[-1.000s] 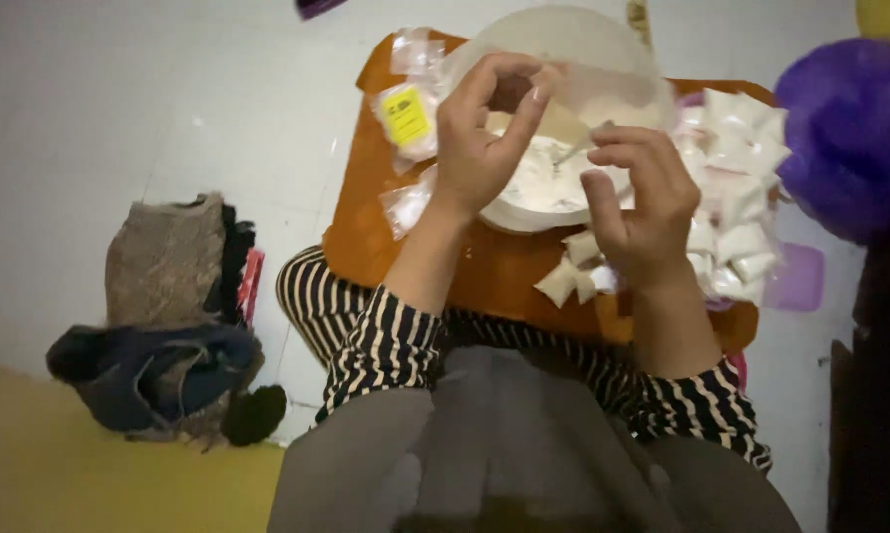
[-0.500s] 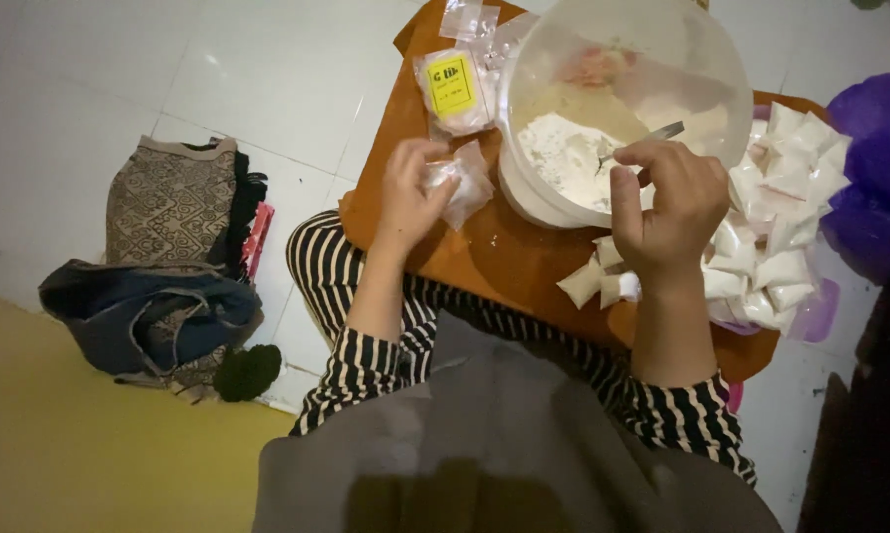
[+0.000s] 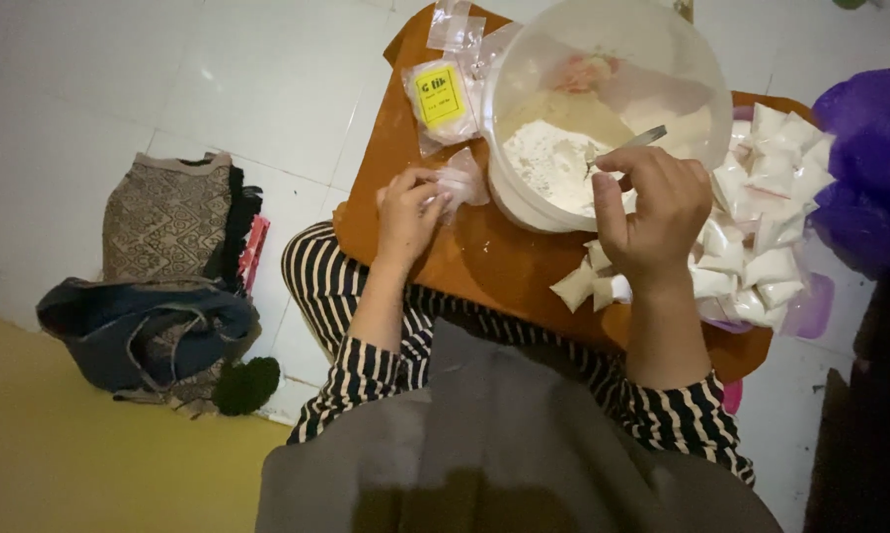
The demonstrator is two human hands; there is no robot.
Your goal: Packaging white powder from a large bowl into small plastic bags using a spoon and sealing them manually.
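A white plastic bucket [image 3: 603, 49] with white powder [image 3: 548, 163] in it stands on an orange board [image 3: 494, 262] across my lap. My right hand [image 3: 652, 212] holds a metal spoon [image 3: 637, 140] whose tip dips into the powder. My left hand [image 3: 405, 212] pinches a small clear plastic bag [image 3: 462, 183] resting on the board just left of the bucket. A pile of filled white packets [image 3: 761, 227] lies to the right of the bucket, under and beside my right hand.
A pack of empty bags with a yellow label [image 3: 440, 99] lies at the board's far left. A purple plastic bag [image 3: 874, 168] is at the right. Folded cloth and a dark bag [image 3: 158, 286] lie on the white tiled floor at left.
Both hands came down from in front of the bucket. My left hand went to the small bag on the board; my right hand now holds the spoon in the powder.
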